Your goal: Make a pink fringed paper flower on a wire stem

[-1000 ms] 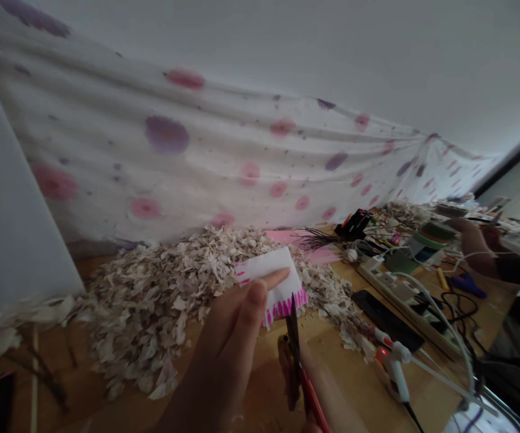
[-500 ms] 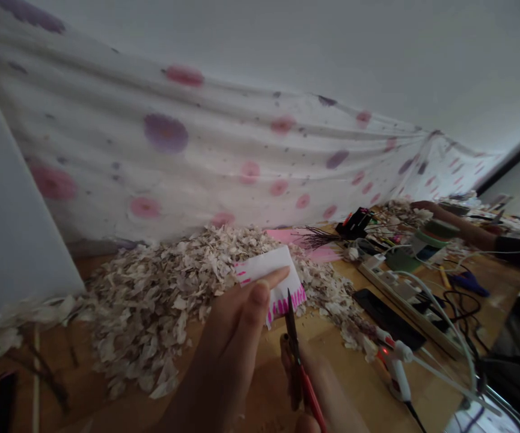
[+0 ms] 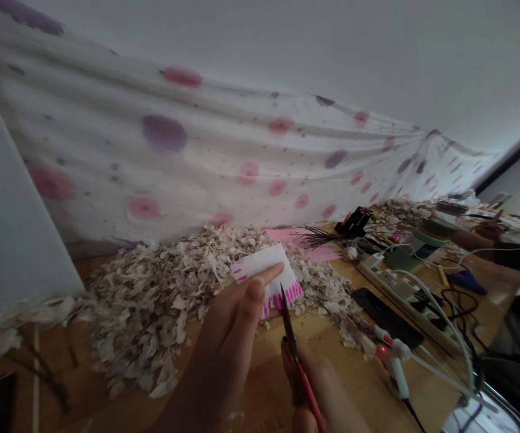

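Note:
My left hand [image 3: 237,319] grips a white piece of paper [image 3: 260,261] between thumb and fingers, index finger stretched along its face. Pink marks run along the paper's lower and left edges. In my right hand [image 3: 311,379] is a pair of scissors [image 3: 298,361] with red handles and dark blades. The blades point up and their tip lies at the pink-marked lower edge of the paper. Behind the paper spreads a big heap of pale, dry petal-like flakes [image 3: 151,307] on the wooden table [image 3: 260,379].
To the right are a hot glue gun [image 3: 392,367] with a red light, a black phone [image 3: 386,316], a power strip [image 3: 408,297] with cables, and a green-and-white tub [image 3: 424,243]. A pink sheet [image 3: 327,254] lies behind. Another person's sleeve [image 3: 516,261] reaches in at far right.
The paper and my left hand have shifted slightly left, and the scissors' tip has moved a little left and up along the marked edge. The other person's arm has moved slightly.

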### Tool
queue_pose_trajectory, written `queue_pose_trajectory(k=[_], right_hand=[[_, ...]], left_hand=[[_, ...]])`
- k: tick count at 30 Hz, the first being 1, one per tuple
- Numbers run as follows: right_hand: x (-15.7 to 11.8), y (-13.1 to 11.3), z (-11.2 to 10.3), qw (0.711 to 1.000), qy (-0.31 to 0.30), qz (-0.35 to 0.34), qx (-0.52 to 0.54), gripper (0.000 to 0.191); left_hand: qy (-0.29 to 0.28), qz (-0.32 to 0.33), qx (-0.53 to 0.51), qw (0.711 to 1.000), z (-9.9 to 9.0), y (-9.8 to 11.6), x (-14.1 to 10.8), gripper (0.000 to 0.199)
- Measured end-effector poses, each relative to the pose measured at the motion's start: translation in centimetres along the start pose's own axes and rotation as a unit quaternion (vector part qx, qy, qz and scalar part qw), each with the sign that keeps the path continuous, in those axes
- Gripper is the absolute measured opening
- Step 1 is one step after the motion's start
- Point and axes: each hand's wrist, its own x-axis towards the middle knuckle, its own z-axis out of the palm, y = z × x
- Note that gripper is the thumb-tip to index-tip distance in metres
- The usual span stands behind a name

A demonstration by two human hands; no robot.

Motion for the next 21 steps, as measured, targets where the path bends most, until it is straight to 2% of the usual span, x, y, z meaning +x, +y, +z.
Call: queue_pose_trajectory(k=[3,6,10,14,21], right_hand=[[-0.1,-0.2,-0.1,1.0,0.014,0.006,0.019,0.086],[-0.3,-0.2,0.0,0.999,0.001,0.011,0.038,0.086],[-0.3,-0.1,0.1,0.998,-0.004,0.032,0.055,0.077],[-0.1,0.0,0.1,0.997,-0.002,0.036,0.068,0.081],[0.2,-1.4,-0.5,0.994,-0.035,0.046,0.095,0.074]], left_hand=[[0.006,-0.008,0.001,1.0,0.0,0.0,-0.2,0.055],[0.013,-0.013,0.001,1.0,-0.1,0.1,-0.4,0.055],[-0.008,-0.016,-0.016,1.0,-0.1,0.2,-0.2,0.057],[-0.01,-0.026,-0.032,0.999,0.0,0.3,-0.1,0.059],[-0.003,-0.02,-0.076,0.997,0.0,0.5,-0.2,0.054]])
